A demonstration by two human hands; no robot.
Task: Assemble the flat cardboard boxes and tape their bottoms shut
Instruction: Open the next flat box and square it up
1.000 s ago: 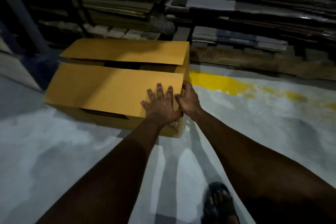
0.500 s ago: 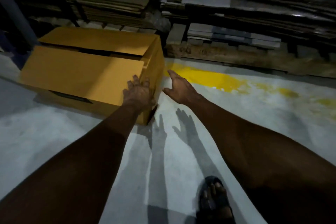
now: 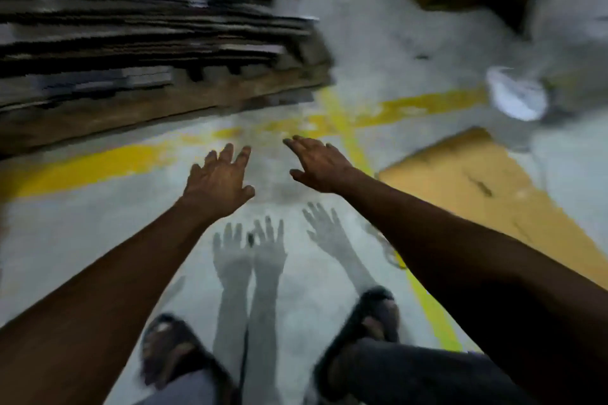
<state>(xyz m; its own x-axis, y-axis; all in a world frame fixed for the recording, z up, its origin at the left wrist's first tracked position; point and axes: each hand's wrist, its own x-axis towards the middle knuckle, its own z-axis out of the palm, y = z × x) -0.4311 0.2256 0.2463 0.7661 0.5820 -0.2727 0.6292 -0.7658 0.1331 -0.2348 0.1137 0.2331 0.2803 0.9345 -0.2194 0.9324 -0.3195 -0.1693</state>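
The view is blurred by motion. My left hand point(image 3: 217, 179) and my right hand point(image 3: 317, 163) both hover above the concrete floor with fingers spread, holding nothing. A flat sheet of tan cardboard point(image 3: 487, 194) lies on the floor to the right of my right arm, not touched by either hand. The assembled box from a moment ago is out of view.
Stacks of flat cardboard point(image 3: 138, 43) on a wooden pallet point(image 3: 158, 108) fill the upper left. Yellow floor lines point(image 3: 98, 164) cross ahead of my hands. A white rounded object point(image 3: 516, 97) sits at the right. My sandalled feet point(image 3: 368, 322) are at the bottom.
My view has swung right, away from the assembled box. My left hand has come off the box, and both hands now hang open over bare floor.
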